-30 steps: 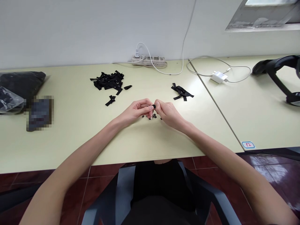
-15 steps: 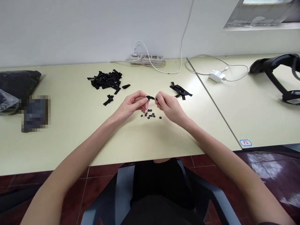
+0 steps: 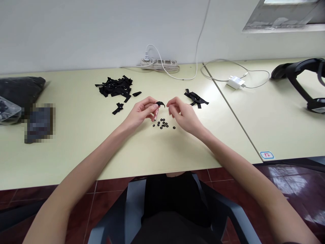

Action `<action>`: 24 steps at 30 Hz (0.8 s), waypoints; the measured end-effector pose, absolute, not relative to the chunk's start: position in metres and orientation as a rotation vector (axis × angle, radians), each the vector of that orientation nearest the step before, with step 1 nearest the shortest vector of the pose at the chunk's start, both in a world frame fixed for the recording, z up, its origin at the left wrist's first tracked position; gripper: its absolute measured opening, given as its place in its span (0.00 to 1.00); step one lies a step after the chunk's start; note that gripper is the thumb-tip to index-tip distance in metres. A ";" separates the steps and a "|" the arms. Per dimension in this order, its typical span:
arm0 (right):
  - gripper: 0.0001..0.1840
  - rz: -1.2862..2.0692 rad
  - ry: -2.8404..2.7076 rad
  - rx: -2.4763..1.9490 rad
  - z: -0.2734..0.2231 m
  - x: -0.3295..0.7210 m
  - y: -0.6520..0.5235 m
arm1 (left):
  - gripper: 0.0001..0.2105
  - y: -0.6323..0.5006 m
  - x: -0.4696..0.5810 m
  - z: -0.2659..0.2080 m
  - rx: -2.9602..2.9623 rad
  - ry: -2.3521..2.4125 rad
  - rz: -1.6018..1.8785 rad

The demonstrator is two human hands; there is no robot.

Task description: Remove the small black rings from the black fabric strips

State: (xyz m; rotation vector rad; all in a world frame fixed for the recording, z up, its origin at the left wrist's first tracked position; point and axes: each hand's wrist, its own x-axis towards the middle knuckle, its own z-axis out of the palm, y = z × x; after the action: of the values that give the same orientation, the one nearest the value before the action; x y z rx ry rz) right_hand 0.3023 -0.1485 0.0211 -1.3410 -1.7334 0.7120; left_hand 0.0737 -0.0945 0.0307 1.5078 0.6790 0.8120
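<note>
My left hand (image 3: 145,112) pinches a short black fabric strip (image 3: 159,103) between thumb and forefinger above the table. The strip's free end curves out to the right. Just right of that end is my right hand (image 3: 179,110), its fingers bent but apart and slightly blurred; nothing shows in them. Below and between the hands lie several small black ring-shaped pieces (image 3: 164,125), loosely scattered. One small dark piece shows by the lower fingers of my left hand; whether they hold it cannot be made out.
A large heap of black strips (image 3: 115,87) lies back left, a smaller pile (image 3: 195,97) at right. Behind are a power strip (image 3: 162,63) and white cable. A charger (image 3: 235,82) and black headset-like device (image 3: 294,76) sit right; a dark bag (image 3: 21,91) is left.
My right hand has come off the strip and its fingers have parted; the dark piece at its fingertips no longer shows there. My left hand has shifted slightly left, still holding the strip.
</note>
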 end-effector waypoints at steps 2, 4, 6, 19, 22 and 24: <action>0.06 0.591 -1.638 -1.287 0.025 0.305 -0.147 | 0.16 -0.095 0.073 0.031 1.543 0.664 0.785; 0.09 0.612 -1.655 -1.210 0.030 0.308 -0.147 | 0.15 -0.096 0.073 0.033 1.586 0.648 0.738; 0.12 0.763 -1.723 -1.155 0.034 0.309 -0.148 | 0.14 -0.097 0.072 0.035 1.627 0.635 0.692; 0.15 1.214 -1.635 -1.216 0.030 0.309 -0.147 | 0.12 -0.099 0.070 0.035 1.764 0.695 0.587; 0.15 1.220 -1.668 -1.215 0.030 0.309 -0.148 | 0.11 -0.100 0.069 0.035 1.802 0.708 0.581; 0.15 1.215 -1.686 -1.218 0.030 0.309 -0.148 | 0.11 -0.100 0.069 0.035 1.838 0.733 0.576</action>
State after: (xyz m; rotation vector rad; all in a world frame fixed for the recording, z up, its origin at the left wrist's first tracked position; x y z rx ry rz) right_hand 0.3085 -0.1484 0.0303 -1.2178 -1.6861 1.2150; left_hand 0.0685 -0.1002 0.0347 1.8376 0.7332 0.5756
